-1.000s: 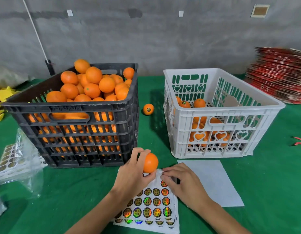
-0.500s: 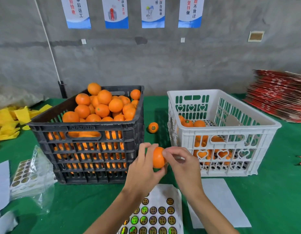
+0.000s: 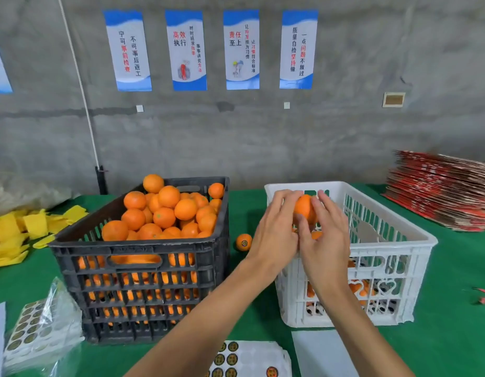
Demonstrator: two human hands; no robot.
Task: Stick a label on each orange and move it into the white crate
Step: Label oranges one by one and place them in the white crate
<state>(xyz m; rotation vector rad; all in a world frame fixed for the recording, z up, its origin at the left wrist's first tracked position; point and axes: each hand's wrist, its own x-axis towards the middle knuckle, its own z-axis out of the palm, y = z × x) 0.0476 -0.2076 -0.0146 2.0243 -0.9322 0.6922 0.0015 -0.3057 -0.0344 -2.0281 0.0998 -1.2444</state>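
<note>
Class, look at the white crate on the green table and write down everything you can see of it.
The white crate looks like moulded plastic, rectangular, open-topped, with slotted walls, heart-shaped cutouts and a handle slot. It stands upright on the green table, right of the black crate. Oranges show through its slots, well below the rim. Both hands hold an orange above its near-left corner.

Wall posters [image 3: 242, 49]: "高效执行", "责任至上", "宁可事前检查 不可事后返工", "质量自检坚持做". Sticker print unreadable.

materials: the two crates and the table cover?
Black crate: moulded plastic, matte, with slotted walls. White crate: the same kind, glossier, with heart cutouts. Table cover: probably green felt or cloth; flat, no shine.
</note>
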